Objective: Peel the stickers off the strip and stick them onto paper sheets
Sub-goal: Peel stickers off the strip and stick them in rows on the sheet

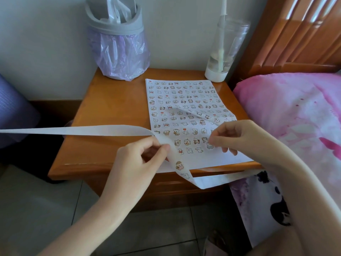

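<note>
I see the left hand pinching the strip at 7 o'clock of the sheet; it is thin, limp and light, so grip near a sticker. The right hand pinches a sticker on the sheet. At 11 o'clock a bin holds a bag; at 1, a bottle holds some liquid.
</note>
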Available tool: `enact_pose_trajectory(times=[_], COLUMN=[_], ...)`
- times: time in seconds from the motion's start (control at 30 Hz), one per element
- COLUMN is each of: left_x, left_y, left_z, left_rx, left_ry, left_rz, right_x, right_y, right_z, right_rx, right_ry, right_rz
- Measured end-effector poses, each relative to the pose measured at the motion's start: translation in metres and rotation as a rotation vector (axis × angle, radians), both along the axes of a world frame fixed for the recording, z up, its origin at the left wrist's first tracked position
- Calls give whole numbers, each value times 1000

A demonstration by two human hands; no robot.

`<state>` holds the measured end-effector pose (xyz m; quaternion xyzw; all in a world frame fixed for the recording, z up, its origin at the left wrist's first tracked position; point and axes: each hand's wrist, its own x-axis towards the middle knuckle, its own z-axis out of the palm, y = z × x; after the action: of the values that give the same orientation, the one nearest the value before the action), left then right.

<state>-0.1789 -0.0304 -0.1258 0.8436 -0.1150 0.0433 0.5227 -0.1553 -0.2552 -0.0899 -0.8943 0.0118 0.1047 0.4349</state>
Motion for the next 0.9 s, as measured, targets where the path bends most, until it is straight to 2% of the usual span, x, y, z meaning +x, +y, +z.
enact_pose_trajectory(times=[0.23,0.9], left_x=[1,3], left_y=[-1,2], left_z=[-1,-6], left_rx=[31,93], left_ry=[-13,2], left_rz=[5,3], right_x=[7,6], right_y=[-4,-1], right_z=[-10,-16], right_rx=[-29,-62], right_ry=[36,-45], right_rz=[-1,-44])
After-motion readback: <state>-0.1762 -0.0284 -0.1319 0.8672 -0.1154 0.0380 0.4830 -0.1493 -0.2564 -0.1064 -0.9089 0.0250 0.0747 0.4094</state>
